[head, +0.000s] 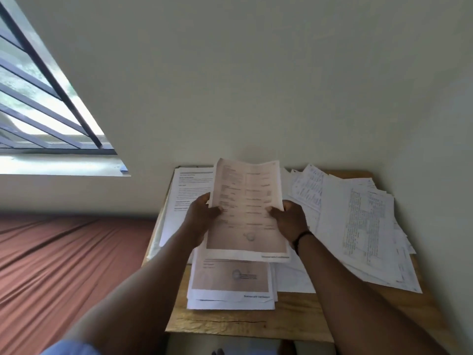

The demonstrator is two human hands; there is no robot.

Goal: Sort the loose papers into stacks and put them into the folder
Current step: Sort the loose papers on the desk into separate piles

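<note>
Both my hands hold up a pinkish printed sheet above the small wooden table. My left hand grips its left edge with the thumb on top. Its right edge is gripped by my right hand, which wears a dark wristband. Under the sheet lies a neat stack of similar pinkish pages near the table's front. At the back left sits a white text stack. A loose, fanned pile of table-printed papers covers the right side. I cannot pick out a folder with certainty.
The table stands against a pale wall. A bed with a rust-coloured sheet lies to the left. A barred window is at the upper left. Bare wood shows along the table's front edge.
</note>
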